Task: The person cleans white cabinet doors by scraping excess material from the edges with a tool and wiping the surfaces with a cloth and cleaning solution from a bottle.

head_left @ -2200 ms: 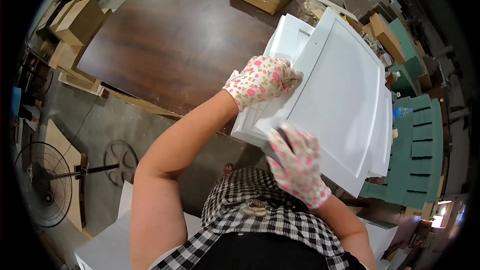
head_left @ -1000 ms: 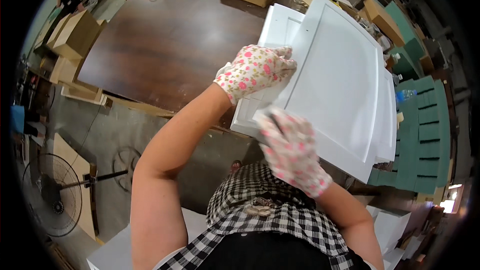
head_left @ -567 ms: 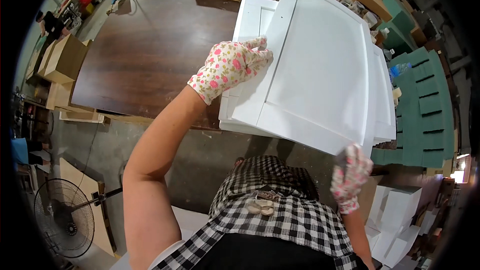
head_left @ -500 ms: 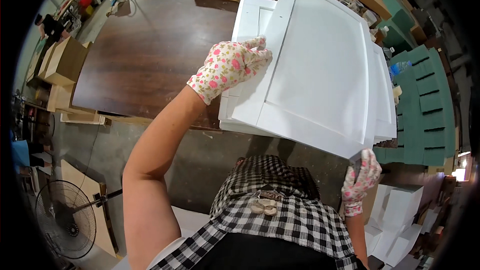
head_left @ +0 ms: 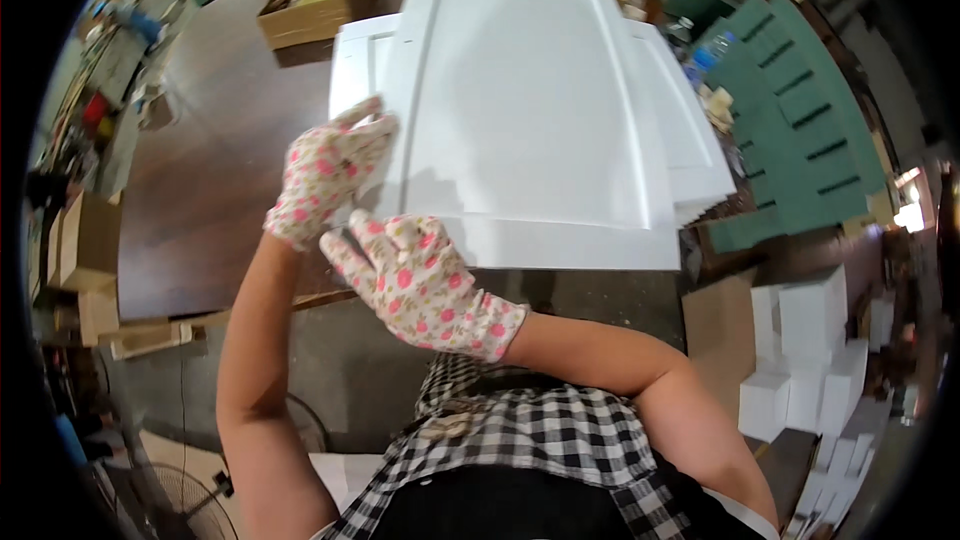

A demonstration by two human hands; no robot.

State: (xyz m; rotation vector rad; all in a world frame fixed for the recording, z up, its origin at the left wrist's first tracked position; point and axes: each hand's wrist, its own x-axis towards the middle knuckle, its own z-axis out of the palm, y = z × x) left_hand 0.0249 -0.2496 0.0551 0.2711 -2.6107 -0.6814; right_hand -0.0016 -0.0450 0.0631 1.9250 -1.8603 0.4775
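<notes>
A white framed panel [head_left: 520, 100], like a cabinet door, lies tilted on top of a stack of similar white panels [head_left: 690, 150]. My left hand [head_left: 325, 180], in a floral glove, is at the panel's left edge, its fingertips closed on that edge. At the panel's lower left corner is my right hand [head_left: 425, 290], gloved in the same print. Its fingers are spread and reach left toward my left wrist. The underside of the panel is hidden.
The stack rests on a dark brown table [head_left: 200, 200]. Beyond it stands an open cardboard box [head_left: 320, 20] of odds and ends. A plastic bottle [head_left: 707, 55] and green slotted boards [head_left: 800, 130] are to the right. White boxes [head_left: 800, 340] stand lower right, a fan [head_left: 180, 500] lower left.
My right hand has left the panel's lower right corner and crossed to its lower left. The panel now lies squarer to me. The whole view has swung right.
</notes>
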